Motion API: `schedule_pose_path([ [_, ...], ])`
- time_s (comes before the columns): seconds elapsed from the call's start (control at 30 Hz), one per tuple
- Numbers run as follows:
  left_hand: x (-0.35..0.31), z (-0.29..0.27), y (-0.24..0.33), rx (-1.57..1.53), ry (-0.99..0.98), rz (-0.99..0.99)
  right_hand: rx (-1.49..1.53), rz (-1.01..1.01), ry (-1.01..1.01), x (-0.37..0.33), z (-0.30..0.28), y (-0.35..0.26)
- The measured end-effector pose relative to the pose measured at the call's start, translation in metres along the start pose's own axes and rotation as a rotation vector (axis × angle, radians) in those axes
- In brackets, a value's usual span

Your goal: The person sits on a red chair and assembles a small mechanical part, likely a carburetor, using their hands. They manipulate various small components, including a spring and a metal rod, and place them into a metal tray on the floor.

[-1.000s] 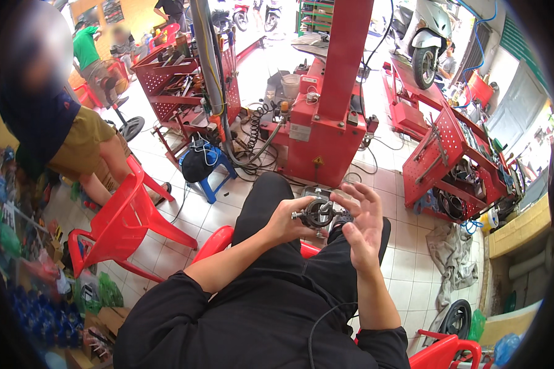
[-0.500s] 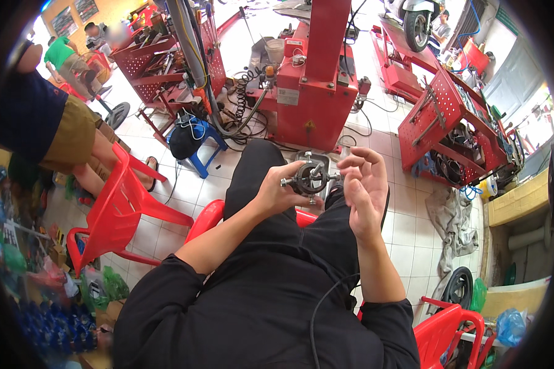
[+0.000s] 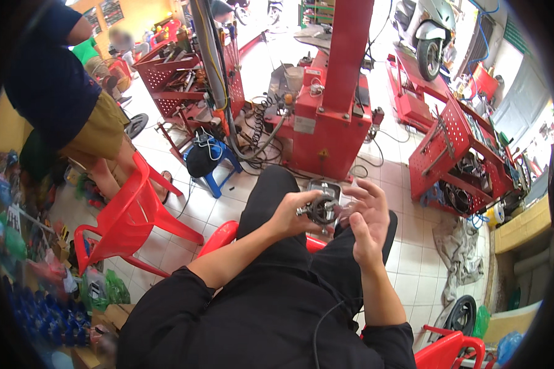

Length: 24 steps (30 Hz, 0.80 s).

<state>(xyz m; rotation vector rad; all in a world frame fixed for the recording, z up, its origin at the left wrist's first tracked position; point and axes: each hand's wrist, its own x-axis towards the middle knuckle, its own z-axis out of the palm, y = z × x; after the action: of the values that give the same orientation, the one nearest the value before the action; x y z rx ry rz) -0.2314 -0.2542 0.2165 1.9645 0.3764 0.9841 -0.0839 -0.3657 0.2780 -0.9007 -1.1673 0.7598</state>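
My left hand (image 3: 291,214) is closed around the side of a round dark metal ring fixture with bolts (image 3: 322,210) sticking out of its rim. I hold it above my lap, between my knees. A shiny metal piece shows in the ring's centre, but its kind is unclear. Just to the right is my right hand (image 3: 369,222), its fingers spread and the palm turned toward the fixture. The fingertips come close to the fixture's right side; whether they touch it I cannot tell. Beyond the fixture, a metal tray (image 3: 327,186) is partly hidden by it.
A red machine with a column (image 3: 326,132) stands ahead, hoses and cables beside it. Red tool carts (image 3: 440,157) flank it. A blue stool (image 3: 224,172) and a red chair (image 3: 126,224) are to the left, near a standing person (image 3: 58,80). Grey cloth (image 3: 461,252) lies at right.
The view has shifted, so the surroundings sit lower and further right. The ring fixture has turned slightly in my left hand. My right hand stays beside it, fingers still spread.
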Motion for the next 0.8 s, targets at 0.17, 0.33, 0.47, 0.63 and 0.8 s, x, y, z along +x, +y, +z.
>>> schedule_pose_path([
  [0.17, 0.000, 0.001, 0.003, -0.047, 0.001, -0.064, -0.004, -0.096, 0.030, 0.004, 0.000, 0.004],
  [0.33, -0.001, -0.001, 0.005, 0.106, -0.072, -0.008, -0.055, 0.030, 0.053, -0.001, -0.001, -0.007],
  [0.47, 0.000, 0.005, 0.003, -0.015, 0.033, 0.026, -0.053, -0.073, 0.074, 0.003, -0.010, 0.003],
  [0.63, 0.001, -0.002, 0.011, 0.017, -0.025, -0.030, -0.016, -0.032, 0.050, 0.001, 0.009, -0.006],
  [0.8, 0.002, 0.004, 0.007, -0.021, 0.002, -0.045, -0.094, -0.151, 0.005, 0.003, -0.011, 0.009],
])
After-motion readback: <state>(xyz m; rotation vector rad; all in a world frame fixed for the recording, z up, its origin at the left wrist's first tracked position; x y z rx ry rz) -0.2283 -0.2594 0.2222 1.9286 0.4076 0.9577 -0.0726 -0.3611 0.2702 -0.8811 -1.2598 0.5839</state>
